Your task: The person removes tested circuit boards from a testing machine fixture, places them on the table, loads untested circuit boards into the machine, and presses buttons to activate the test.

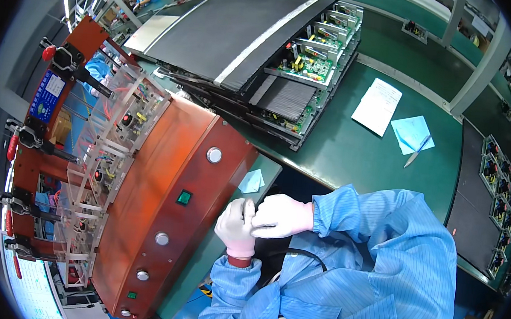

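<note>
Both hands wear white gloves and meet close in front of my body, beside the orange-brown test fixture [166, 152]. My left hand [236, 225] has its fingers curled in against the other hand. My right hand [282, 217] comes from the right, fingers bent and pressed together at the left hand's fingers. Whatever lies between the fingertips, if anything, is hidden. Just beyond the hands, a small light blue paper slip [252, 181] rests on the green bench edge. A thin black cable [314, 257] curves below my right hand.
Red-handled toggle clamps [49, 53] and clear plates line the fixture's left side. Black trays [235, 38] with green circuit boards [311, 65] are stacked ahead. White paper [377, 106], blue paper [409, 132] and a pen [417, 152] lie on the bench. More boards [498, 196] sit on a black mat rightward.
</note>
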Tool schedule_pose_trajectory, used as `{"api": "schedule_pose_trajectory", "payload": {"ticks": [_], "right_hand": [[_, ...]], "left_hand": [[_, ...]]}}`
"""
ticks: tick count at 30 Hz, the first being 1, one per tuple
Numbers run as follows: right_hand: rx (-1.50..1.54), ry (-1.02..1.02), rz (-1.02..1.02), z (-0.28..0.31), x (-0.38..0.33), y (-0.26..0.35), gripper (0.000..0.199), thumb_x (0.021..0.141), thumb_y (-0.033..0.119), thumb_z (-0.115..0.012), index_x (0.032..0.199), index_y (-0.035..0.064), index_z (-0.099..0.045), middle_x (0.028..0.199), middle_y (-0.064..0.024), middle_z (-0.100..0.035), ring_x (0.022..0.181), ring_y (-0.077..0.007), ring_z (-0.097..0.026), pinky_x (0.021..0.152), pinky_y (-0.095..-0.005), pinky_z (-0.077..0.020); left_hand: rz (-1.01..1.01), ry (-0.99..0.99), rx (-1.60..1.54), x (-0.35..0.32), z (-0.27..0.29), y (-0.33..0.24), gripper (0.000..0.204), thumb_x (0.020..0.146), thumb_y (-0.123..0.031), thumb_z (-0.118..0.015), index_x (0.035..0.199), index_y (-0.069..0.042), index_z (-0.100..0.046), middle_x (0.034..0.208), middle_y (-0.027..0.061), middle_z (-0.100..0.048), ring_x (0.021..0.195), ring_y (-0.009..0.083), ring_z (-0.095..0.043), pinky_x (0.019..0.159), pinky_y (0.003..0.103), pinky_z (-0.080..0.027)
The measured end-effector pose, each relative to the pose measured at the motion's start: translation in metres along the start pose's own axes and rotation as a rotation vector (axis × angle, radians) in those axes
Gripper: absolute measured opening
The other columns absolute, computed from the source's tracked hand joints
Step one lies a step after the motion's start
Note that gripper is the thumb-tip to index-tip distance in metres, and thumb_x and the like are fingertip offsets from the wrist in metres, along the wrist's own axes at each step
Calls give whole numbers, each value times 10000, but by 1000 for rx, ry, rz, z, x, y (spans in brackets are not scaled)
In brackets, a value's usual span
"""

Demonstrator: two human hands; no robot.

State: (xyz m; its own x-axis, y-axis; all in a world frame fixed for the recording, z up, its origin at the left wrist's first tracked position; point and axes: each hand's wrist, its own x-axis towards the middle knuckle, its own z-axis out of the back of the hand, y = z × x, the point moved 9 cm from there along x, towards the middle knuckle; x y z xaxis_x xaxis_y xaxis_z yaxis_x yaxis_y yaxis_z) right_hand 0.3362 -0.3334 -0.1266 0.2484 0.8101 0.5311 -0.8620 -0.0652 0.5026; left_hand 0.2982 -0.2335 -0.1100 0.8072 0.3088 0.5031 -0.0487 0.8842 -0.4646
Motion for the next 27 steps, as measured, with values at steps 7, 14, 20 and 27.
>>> {"api": "schedule_pose_trajectory", "payload": {"ticks": [7, 14, 20, 27], "right_hand": [[-12, 37, -38, -6, 1, -3, 371, 1000, 397, -562, 799, 106, -677, 771, -128, -671, 675, -341, -581, 708, -403, -483], [-61, 36, 11, 1, 2, 5, 292, 987, 351, -601, 830, 118, -678, 840, -102, -672, 708, -315, -583, 709, -396, -479], [-6, -253, 156, 30, 9, 20, 135, 960, 252, -664, 962, 126, -710, 1000, -74, -658, 840, -287, -605, 795, -392, -488], [27, -194, 10, 24, 12, 2, 229, 942, 207, -669, 1156, 144, -723, 1202, -62, -648, 1110, -294, -607, 988, -429, -463]], "left_hand": [[18, -1, -7, -1, 2, 0, 187, 918, -257, -712, 890, -72, -720, 803, 52, -704, 671, 267, -633, 658, 349, -497], [-12, -22, -39, -2, 3, 0, 182, 920, -259, -704, 891, -80, -720, 820, 45, -707, 682, 268, -636, 664, 351, -499], [-45, -41, -48, -4, 2, 0, 150, 857, -237, -708, 910, -97, -713, 813, 46, -697, 692, 283, -640, 664, 366, -503], [-41, -62, -41, -4, 3, 1, 182, 770, -194, -695, 935, -116, -705, 806, 54, -688, 695, 310, -640, 663, 385, -506]]}}
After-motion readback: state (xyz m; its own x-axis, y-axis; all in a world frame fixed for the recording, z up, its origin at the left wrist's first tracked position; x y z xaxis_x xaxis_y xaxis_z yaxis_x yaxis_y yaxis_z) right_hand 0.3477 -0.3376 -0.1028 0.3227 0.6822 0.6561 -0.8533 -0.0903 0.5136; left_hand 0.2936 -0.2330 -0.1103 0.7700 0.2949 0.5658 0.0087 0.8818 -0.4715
